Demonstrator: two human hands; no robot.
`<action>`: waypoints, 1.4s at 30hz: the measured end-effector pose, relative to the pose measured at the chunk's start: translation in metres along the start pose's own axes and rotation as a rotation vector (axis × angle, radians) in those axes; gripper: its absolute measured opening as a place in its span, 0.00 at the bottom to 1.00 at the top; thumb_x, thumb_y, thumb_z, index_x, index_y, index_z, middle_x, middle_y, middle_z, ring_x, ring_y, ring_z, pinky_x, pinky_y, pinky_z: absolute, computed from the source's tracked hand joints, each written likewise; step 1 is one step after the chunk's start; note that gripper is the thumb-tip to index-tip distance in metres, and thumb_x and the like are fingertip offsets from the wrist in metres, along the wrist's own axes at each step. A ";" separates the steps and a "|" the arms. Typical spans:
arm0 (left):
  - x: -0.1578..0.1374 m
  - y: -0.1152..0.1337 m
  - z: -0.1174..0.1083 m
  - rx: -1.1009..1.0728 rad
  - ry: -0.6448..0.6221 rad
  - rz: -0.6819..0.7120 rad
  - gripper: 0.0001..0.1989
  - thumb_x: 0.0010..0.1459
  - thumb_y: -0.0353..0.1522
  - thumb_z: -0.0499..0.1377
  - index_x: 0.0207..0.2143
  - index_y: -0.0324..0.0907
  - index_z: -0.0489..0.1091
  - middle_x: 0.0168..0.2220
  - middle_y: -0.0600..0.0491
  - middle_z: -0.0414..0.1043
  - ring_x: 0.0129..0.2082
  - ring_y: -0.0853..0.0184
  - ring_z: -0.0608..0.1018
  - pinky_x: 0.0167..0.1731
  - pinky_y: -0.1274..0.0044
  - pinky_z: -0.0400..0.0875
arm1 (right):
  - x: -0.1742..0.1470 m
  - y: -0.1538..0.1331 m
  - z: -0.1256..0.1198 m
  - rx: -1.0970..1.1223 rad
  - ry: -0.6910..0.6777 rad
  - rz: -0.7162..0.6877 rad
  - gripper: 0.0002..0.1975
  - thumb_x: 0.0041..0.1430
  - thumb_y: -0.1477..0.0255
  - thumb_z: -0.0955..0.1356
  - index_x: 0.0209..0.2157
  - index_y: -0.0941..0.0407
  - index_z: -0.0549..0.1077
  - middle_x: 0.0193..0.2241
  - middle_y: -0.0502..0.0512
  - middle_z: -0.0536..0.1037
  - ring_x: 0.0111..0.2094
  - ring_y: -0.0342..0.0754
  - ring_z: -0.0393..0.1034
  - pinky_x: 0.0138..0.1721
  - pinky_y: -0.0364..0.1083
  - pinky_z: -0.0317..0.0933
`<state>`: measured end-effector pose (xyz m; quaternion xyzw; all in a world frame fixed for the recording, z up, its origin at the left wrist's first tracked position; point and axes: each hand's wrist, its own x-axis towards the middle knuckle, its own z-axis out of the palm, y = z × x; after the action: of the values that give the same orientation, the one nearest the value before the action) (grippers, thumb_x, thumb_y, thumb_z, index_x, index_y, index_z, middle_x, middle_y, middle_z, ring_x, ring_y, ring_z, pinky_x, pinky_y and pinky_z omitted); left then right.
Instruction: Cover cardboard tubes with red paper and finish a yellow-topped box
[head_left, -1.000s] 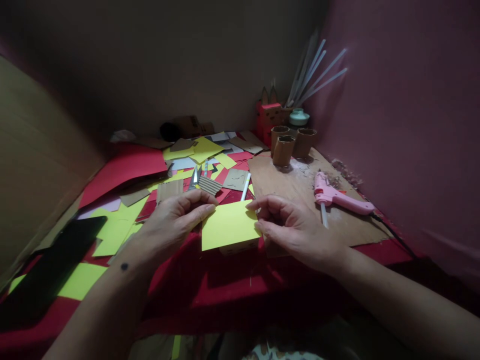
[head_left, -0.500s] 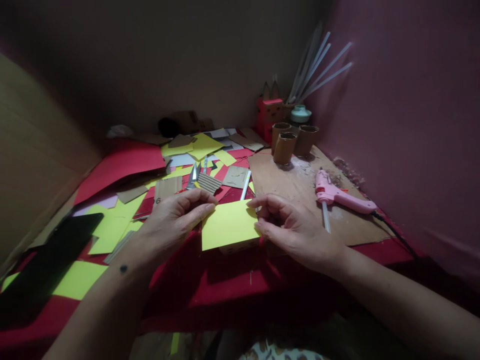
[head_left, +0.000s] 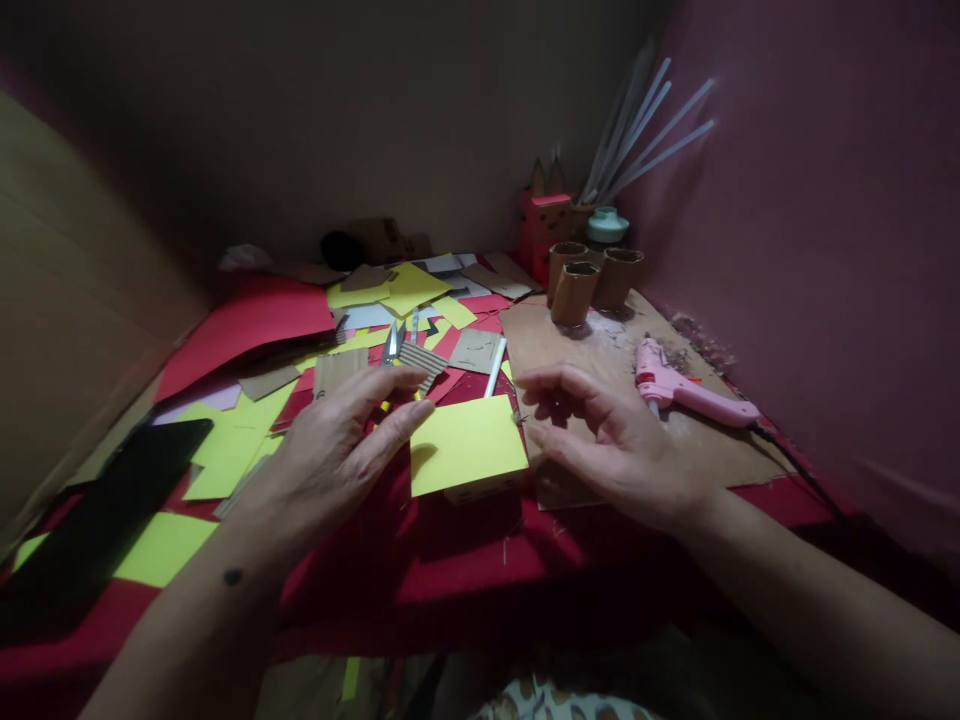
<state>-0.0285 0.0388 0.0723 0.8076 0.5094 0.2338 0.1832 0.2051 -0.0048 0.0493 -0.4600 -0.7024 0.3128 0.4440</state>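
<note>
A yellow paper rectangle (head_left: 466,443) lies on top of a small cardboard block (head_left: 486,489) on the red table cover (head_left: 465,570). My left hand (head_left: 341,447) hovers just left of the paper with fingers spread, its fingertips close to the paper's left edge. My right hand (head_left: 609,441) is just right of the paper, fingers loosely curled and apart, over the edge of a brown cardboard board (head_left: 600,370). Neither hand holds anything.
A pink glue gun (head_left: 679,388) lies on the board, its cord running right. Three cardboard tubes (head_left: 574,291), a red box (head_left: 547,225) and glue sticks (head_left: 637,130) stand at the back. Scissors (head_left: 390,345), paper scraps (head_left: 405,290) and a dark phone (head_left: 105,520) lie left.
Both hands have let go of the yellow paper and drawn apart with fingers opened. The paper now rests on the block by itself.
</note>
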 end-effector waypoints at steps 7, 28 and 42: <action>-0.021 0.003 0.010 0.083 -0.038 0.259 0.28 0.54 0.49 0.59 0.56 0.56 0.62 0.57 0.49 0.61 0.55 0.52 0.66 0.47 0.63 0.69 | 0.000 -0.005 -0.006 -0.201 -0.263 -0.346 0.22 0.53 0.74 0.71 0.51 0.53 0.68 0.58 0.61 0.63 0.61 0.55 0.55 0.57 0.57 0.58; -0.047 0.000 0.055 0.302 0.283 0.539 0.24 0.59 0.27 0.58 0.58 0.35 0.59 0.58 0.35 0.63 0.60 0.52 0.62 0.57 0.56 0.60 | -0.015 0.008 0.011 -0.342 -0.088 -0.539 0.17 0.58 0.78 0.65 0.50 0.62 0.69 0.49 0.68 0.74 0.54 0.53 0.66 0.56 0.56 0.63; -0.056 0.005 0.075 0.507 0.380 0.552 0.24 0.60 0.22 0.52 0.59 0.25 0.59 0.59 0.33 0.64 0.61 0.48 0.64 0.59 0.52 0.52 | -0.016 0.018 0.030 -0.812 -0.168 -0.558 0.30 0.64 0.68 0.62 0.60 0.77 0.56 0.61 0.81 0.57 0.66 0.65 0.40 0.64 0.63 0.44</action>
<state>-0.0031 -0.0189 0.0027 0.8759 0.3400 0.2863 -0.1879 0.1870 -0.0139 0.0161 -0.3634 -0.8972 -0.0808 0.2375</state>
